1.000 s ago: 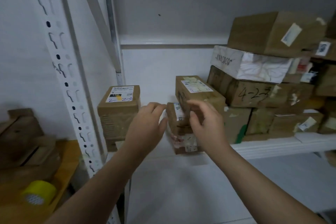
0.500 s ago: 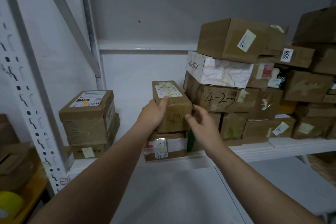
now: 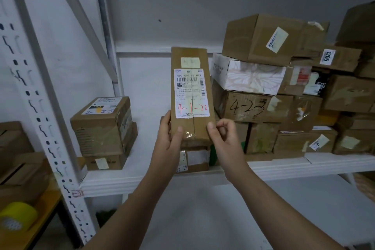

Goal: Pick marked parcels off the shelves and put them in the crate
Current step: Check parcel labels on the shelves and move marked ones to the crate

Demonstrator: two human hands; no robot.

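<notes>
Fingers of the left hand [image 3: 168,142] vanish behind the parcel [image 3: 190,95], whose label's small print is too fine to read; that hand and the right hand [image 3: 225,144] cover part of the lower box [image 3: 198,160]; the yellow tape roll [image 3: 16,217] is cut by the left edge

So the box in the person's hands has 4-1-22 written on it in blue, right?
No. The head view shows the 4-1-22 on the box is written in red, not blue. The left hand and right hand do hold it.
</notes>
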